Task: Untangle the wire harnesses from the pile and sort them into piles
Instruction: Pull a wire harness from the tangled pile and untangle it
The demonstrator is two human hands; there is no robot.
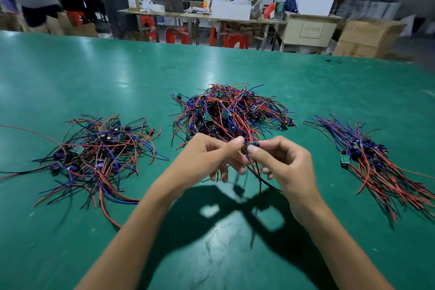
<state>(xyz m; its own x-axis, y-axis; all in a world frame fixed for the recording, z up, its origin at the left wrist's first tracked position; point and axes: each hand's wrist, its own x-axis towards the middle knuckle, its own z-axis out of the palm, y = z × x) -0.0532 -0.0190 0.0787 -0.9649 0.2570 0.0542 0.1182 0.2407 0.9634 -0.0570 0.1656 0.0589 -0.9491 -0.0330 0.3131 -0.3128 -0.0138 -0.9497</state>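
A big tangled pile of red, blue and black wire harnesses (231, 110) with small green boards lies in the middle of the green table (117, 73). A looser pile (98, 153) is spread out at the left. At the right lies a neater bundle (367, 160) with its wires running the same way. Just in front of the middle pile, my left hand (211, 155) and my right hand (282, 162) both pinch one wire harness (253, 148) above the table. Its red and black wires hang down between my hands.
The table's far edge runs across the upper part of the view. Beyond it stand work benches (200, 16), red stools (176, 35), cardboard boxes (367, 40) and several people at a distance.
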